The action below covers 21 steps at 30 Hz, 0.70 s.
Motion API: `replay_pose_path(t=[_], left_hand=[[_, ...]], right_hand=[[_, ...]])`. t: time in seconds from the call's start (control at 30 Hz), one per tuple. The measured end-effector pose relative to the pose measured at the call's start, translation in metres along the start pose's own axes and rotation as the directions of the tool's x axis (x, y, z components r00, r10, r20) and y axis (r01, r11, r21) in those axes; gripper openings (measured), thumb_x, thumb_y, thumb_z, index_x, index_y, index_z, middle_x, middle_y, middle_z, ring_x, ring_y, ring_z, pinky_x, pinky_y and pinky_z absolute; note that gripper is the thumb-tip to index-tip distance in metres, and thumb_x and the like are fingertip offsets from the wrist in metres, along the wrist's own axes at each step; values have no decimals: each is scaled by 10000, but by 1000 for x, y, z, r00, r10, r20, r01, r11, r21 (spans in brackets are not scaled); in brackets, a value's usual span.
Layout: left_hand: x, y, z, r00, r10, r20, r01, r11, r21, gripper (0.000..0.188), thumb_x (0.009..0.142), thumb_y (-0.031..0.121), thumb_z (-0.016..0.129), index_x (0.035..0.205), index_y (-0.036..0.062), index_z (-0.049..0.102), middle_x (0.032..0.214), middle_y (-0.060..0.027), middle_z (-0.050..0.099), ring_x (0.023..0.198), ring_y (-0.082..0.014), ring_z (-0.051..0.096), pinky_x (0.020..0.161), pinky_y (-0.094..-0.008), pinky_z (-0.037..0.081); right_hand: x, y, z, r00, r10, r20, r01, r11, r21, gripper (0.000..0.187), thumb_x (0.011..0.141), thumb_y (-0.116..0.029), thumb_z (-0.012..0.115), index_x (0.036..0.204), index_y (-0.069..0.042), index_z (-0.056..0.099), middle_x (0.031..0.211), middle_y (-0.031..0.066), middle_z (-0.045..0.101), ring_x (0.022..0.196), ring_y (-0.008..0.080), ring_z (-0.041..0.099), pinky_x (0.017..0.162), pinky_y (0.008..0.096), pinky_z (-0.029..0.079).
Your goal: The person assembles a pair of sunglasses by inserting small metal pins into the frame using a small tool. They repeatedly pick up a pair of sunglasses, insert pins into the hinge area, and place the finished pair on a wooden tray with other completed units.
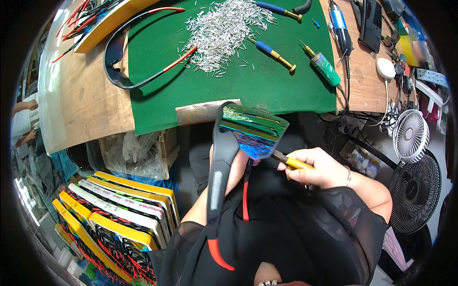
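Note:
Over my lap I hold wraparound sunglasses with a mirrored green-blue lens [253, 128] and dark temples tipped in red. My left hand [234, 171] is closed round the frame from behind, with its fingers partly hidden by the near temple. My right hand [317, 168] pinches a slim yellow-handled tool [299, 163]. The tool's dark shaft reaches the lower right corner of the lens, and its tip is hidden there. Just beyond the lens, a strip of textured material [200, 113] lies at the green mat's [162, 102] front edge.
On the mat are a heap of small metal pins [224, 35], dark sunglasses [113, 59], a blue-handled screwdriver [273, 54] and a green corded tool [325, 67]. Fans [411, 136] stand at right. Boxes of sunglasses [129, 205] fill the lower left. Another person's hand [31, 105] shows far left.

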<state>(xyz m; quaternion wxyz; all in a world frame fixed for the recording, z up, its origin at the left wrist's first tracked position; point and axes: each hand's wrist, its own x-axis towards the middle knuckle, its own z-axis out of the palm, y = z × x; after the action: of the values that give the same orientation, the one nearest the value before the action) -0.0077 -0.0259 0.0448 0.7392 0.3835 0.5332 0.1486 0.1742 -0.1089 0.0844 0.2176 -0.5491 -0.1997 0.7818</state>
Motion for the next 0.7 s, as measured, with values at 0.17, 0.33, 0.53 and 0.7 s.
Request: replay_pose_path(t=[0.17,0.33,0.53,0.7], left_hand=[[7,-14,-5,995,95,31,-96,995,39,188,873,149,531,743,18,564,647,-38,589,517,-64,517,499,-195,444],[1,5,2,999,-31,25,33,998,-50,189,876,131,515,727,16,534,622,-49,570,505,-75,514,489,-200,442],[15,-7,-30,897,416,-151,-333,860,386,234,911,170,448,745,34,542,639,-51,576,504,-99,511,494,-227,431],[2,12,-21,987,109,-117,-119,990,-75,170,892,155,505,816,7,542,651,-66,587,499,-86,523,486,-206,444]], right_hand=[[1,15,13,822,-557,-120,270,567,-778,298,710,-107,643,985,-32,555,749,85,552,639,213,567,623,308,471],[7,19,15,600,-799,-42,216,212,-953,320,681,-98,649,981,-43,553,763,96,543,646,267,558,617,333,474],[-2,14,-1,984,-126,-122,93,965,-245,264,741,-134,646,966,-12,581,796,122,603,753,138,579,697,239,446],[5,32,1,896,-428,-121,184,603,-776,310,716,-195,638,971,-34,571,792,131,576,738,280,593,678,323,482]])
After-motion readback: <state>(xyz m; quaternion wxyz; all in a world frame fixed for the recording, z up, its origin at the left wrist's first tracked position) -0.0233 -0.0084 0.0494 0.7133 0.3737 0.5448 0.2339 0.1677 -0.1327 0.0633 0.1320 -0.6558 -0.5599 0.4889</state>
